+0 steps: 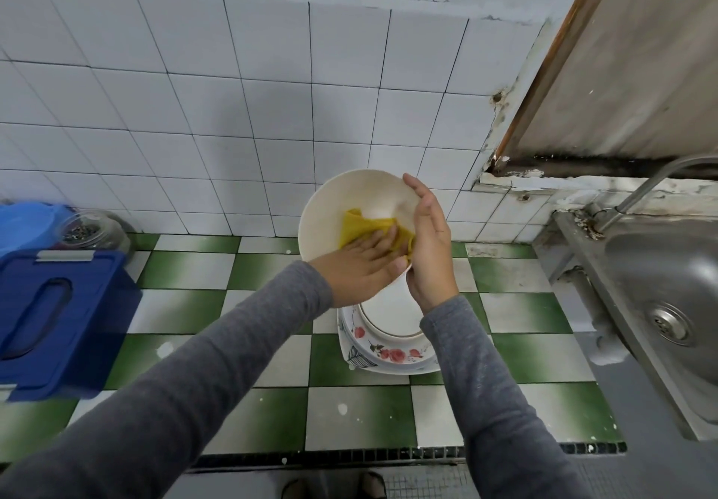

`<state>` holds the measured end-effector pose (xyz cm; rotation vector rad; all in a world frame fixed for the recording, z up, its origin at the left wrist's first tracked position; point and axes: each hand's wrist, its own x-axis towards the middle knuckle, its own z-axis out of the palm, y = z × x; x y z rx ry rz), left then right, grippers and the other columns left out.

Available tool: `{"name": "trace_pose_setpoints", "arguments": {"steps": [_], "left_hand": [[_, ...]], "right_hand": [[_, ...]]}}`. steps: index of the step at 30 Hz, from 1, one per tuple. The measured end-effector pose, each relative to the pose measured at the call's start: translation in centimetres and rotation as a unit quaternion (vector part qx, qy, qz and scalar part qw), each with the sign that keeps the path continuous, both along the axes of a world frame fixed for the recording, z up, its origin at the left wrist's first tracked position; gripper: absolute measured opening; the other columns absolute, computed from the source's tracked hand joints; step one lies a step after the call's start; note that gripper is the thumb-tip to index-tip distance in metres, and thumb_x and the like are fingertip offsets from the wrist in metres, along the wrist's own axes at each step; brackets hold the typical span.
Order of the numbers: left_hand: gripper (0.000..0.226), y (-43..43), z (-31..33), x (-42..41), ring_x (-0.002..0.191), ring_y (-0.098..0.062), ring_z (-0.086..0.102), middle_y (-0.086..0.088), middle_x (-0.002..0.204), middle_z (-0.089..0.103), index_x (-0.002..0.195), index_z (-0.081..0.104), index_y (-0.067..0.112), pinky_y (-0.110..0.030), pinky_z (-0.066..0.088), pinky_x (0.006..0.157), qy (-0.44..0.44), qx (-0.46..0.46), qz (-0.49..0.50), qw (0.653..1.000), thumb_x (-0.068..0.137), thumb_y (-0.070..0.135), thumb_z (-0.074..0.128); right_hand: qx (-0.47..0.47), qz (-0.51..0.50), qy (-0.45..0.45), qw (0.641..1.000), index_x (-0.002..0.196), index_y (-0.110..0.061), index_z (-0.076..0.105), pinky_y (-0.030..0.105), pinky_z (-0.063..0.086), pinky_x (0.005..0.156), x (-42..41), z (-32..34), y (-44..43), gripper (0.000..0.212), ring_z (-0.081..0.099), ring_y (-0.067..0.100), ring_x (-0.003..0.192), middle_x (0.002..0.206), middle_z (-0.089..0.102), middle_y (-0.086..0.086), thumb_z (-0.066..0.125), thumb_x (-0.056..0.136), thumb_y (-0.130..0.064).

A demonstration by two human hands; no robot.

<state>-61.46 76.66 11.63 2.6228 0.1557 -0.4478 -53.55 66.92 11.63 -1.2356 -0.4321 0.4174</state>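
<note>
The left hand point(361, 265) is laid flat on the yellow cloth point(351, 226); the white bowl point(349, 195) is held by the right hand point(427, 242). Every inside part should be wiped.

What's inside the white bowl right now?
A yellow cloth, pressed flat by the left hand; the right hand holds the bowl. The bowl's bottom under the cloth is hidden.

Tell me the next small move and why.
Probably sweep the cloth up toward the far rim. The left hand presses it flat low inside the bowl, the right hand holds the bowl at its right edge, and the upper inside lies uncovered.
</note>
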Motion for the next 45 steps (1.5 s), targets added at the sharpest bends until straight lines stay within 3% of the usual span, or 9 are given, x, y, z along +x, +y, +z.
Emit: {"name": "trace_pose_setpoints", "arguments": {"steps": [4,8,10,15,21,25,32,38,45], "left_hand": [[0.082,0.3,1.0,-1.2,0.149,-0.016,0.023,0.01,0.165,0.017,0.157,0.003,0.04,-0.035,0.022,0.119,0.008,0.051,-0.038,0.998,0.085,0.076,0.015],[0.061,1.2,1.5,-1.5,0.107,-0.02,0.057,0.003,0.119,0.063,0.152,0.028,0.045,-0.025,0.036,0.088,-0.059,0.077,-0.034,0.995,0.096,0.061,0.046],[0.058,1.4,1.8,-1.4,0.098,-0.016,0.052,0.003,0.113,0.063,0.149,0.035,0.045,-0.023,0.035,0.088,-0.077,0.044,-0.01,0.996,0.095,0.055,0.053],[0.051,1.5,1.9,-1.7,0.115,-0.018,0.049,0.005,0.132,0.058,0.127,0.033,0.072,-0.03,0.038,0.102,-0.143,-0.099,0.031,0.984,0.09,0.054,0.063],[0.047,1.5,2.7,-2.1,0.102,-0.008,0.061,0.026,0.118,0.062,0.113,0.06,0.066,-0.025,0.056,0.086,-0.248,-0.361,0.175,0.882,0.086,0.031,0.075],[0.038,2.3,2.9,-2.2,0.096,-0.01,0.067,0.01,0.121,0.066,0.106,0.07,0.056,-0.029,0.058,0.079,-0.294,-0.491,0.268,0.775,0.075,0.034,0.072],[0.04,3.5,0.7,-1.6,0.095,-0.019,0.069,0.001,0.12,0.071,0.121,0.065,0.043,-0.035,0.06,0.075,-0.32,-0.602,0.356,0.639,0.083,0.032,0.067],[0.053,4.1,-1.6,-1.8,0.091,-0.022,0.071,-0.003,0.132,0.064,0.14,0.051,0.039,-0.04,0.062,0.076,-0.375,-0.586,0.443,0.565,0.094,0.017,0.065],[0.063,5.8,-2.7,-2.4,0.136,-0.026,0.044,0.002,0.156,0.037,0.151,0.035,0.039,-0.05,0.045,0.108,-0.44,-0.381,0.543,0.606,0.096,0.025,0.064]], "right_hand": [[0.026,0.013,0.059,0.998,0.128,-0.021,0.062,0.034,0.058,0.084,1.2,-0.3,-0.3,0.038,0.067,0.017,0.106,0.132,0.063,0.008,0.036,0.107,-0.038],[0.026,0.034,0.104,0.994,0.13,-0.023,0.06,0.045,0.056,0.093,2.4,-1.0,-0.5,0.041,0.064,0.025,0.114,0.131,0.063,0.007,0.036,0.105,-0.045],[0.025,0.041,0.135,0.99,0.134,-0.022,0.057,0.052,0.052,0.099,3.0,-1.4,-0.7,0.044,0.061,0.03,0.119,0.132,0.062,0.009,0.038,0.104,-0.049],[-0.053,0.119,0.201,0.971,0.132,-0.032,0.06,0.066,0.041,0.105,4.9,-1.3,-1.5,0.038,0.057,0.038,0.127,0.134,0.064,0.006,0.051,0.1,-0.051],[-0.268,0.205,0.117,0.934,0.121,-0.057,0.061,0.038,0.044,0.09,5.4,-0.9,-2.8,0.054,0.056,0.021,0.107,0.125,0.066,-0.004,0.039,0.082,-0.086],[-0.144,0.216,0.112,0.959,0.146,-0.04,0.046,0.054,0.036,0.115,5.1,-3.5,-3.4,0.067,0.049,0.023,0.136,0.145,0.056,-0.003,0.036,0.092,-0.078],[0.051,0.108,0.201,0.972,0.143,-0.024,0.052,0.055,0.039,0.112,2.5,-4.6,-3.7,0.047,0.05,0.028,0.136,0.146,0.055,0.002,0.054,0.099,-0.041],[0.122,0.11,0.263,0.951,0.122,-0.016,0.063,0.04,0.058,0.085,1.5,-2.8,-3.5,0.031,0.07,0.017,0.096,0.11,0.073,-0.002,0.052,0.093,-0.018],[0.093,0.084,0.23,0.965,0.115,-0.018,0.073,0.034,0.056,0.091,1.7,-0.2,-3.8,0.033,0.068,0.015,0.105,0.121,0.071,0.0,0.044,0.101,-0.01]]}}
